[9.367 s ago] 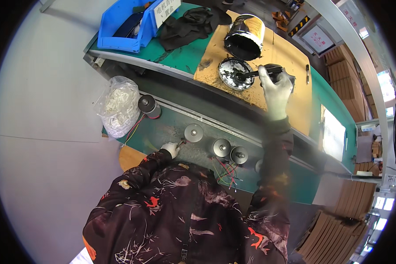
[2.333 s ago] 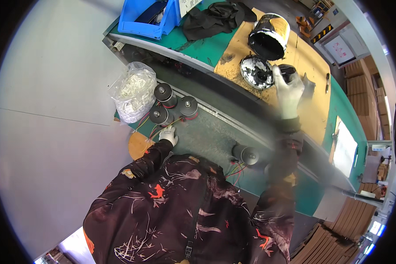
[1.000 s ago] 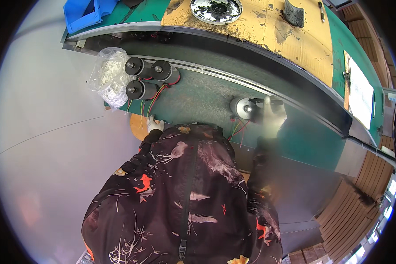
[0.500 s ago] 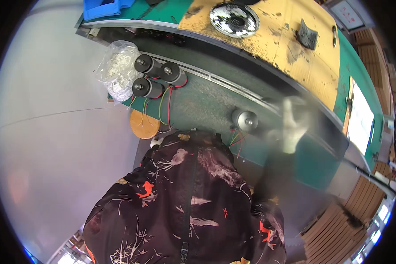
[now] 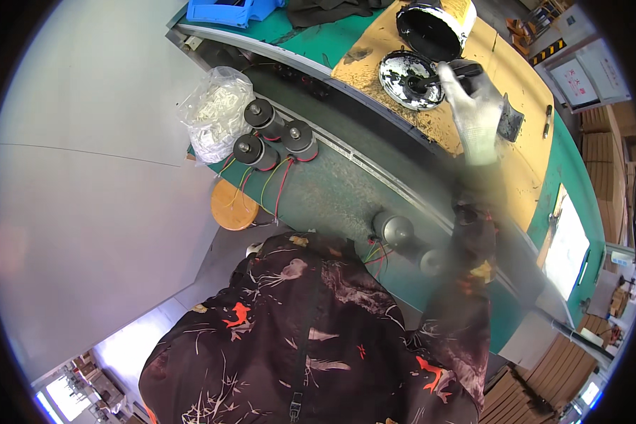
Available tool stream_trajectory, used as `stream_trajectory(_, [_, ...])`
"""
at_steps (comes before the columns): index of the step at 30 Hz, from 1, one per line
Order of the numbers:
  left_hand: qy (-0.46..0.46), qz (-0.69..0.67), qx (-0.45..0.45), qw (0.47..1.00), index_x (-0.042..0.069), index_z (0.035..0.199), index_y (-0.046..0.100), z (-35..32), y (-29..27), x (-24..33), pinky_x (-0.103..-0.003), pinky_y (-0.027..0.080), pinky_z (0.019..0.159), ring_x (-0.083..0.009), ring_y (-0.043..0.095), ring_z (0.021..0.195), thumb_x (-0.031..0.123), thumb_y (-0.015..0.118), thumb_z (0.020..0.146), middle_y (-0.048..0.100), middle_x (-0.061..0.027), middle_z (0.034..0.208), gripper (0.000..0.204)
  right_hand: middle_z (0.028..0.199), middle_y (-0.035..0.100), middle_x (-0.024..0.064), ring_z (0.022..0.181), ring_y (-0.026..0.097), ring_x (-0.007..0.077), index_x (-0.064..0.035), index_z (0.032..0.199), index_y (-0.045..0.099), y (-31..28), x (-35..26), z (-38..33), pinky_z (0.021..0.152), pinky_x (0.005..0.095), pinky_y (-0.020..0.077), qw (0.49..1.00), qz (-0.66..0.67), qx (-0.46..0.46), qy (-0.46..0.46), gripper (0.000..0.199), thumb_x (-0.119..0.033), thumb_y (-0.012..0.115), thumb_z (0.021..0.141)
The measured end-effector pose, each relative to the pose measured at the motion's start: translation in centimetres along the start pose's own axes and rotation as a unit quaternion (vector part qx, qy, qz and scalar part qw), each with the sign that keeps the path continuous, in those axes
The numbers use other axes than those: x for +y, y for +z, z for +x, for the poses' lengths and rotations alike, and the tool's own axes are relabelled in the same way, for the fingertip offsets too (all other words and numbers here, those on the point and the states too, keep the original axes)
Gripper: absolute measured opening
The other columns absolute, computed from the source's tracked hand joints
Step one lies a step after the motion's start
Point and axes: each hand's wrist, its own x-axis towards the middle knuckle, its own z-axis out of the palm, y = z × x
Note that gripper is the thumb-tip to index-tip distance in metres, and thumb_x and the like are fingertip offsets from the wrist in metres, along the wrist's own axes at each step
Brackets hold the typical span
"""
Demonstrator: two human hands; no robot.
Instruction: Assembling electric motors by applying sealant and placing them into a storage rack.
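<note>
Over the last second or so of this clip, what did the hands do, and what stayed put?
The gloved right hand rose from the lone grey motor on the lower belt to the black-smeared round lid on the board, now holding a dark brush-like tool there. The left hand is almost hidden at the person's side. The three motors beside the plastic bag stayed put.

A pale grey floor [image 5: 85,177] filled the left of the frame. A long green workbench [image 5: 346,198] ran diagonally from top centre to lower right, with stacked cardboard [image 5: 544,381] at lower right.
</note>
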Motion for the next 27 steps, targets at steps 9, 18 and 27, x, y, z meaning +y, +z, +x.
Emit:
stream_trajectory(9, [0.020,0.026,-0.008,0.999,0.005,0.112,0.070,1.2,-0.3,-0.1,-0.039,0.052,0.089,-0.0307,0.069,0.102,0.050,0.075,0.070,0.072,-0.0195,0.105,0.062,0.073,0.067,0.0010,0.065,0.057,0.0049,-0.0002,0.090,0.069,-6.7,-5.8,-8.8,0.064,0.0209,0.0478,0.989,-0.044,0.118,0.071,0.014,-0.011,0.077,0.085])
stream_trajectory(18, [0.036,0.056,-0.008,0.998,0.005,0.110,0.071,2.2,-0.5,-0.6,-0.039,0.053,0.089,-0.0305,0.070,0.101,0.050,0.075,0.070,0.072,-0.0194,0.105,0.061,0.077,0.067,0.0006,0.067,0.055,0.0061,-0.0015,0.090,0.068,-6.3,0.1,-29.3,0.065,0.0222,0.0473,0.929,-0.012,0.160,0.334,0.013,-0.012,0.074,0.088])
stream_trajectory(27, [0.055,0.083,-0.005,0.995,0.005,0.108,0.072,2.6,-0.8,0.3,-0.039,0.053,0.088,-0.0304,0.070,0.101,0.050,0.075,0.071,0.072,-0.0193,0.104,0.059,0.083,0.069,0.0054,0.075,0.062,0.0102,0.0023,0.090,0.068,-6.1,0.6,-33.2,0.072,0.0260,0.0510,0.921,-0.057,0.161,0.351,0.014,-0.010,0.073,0.087])
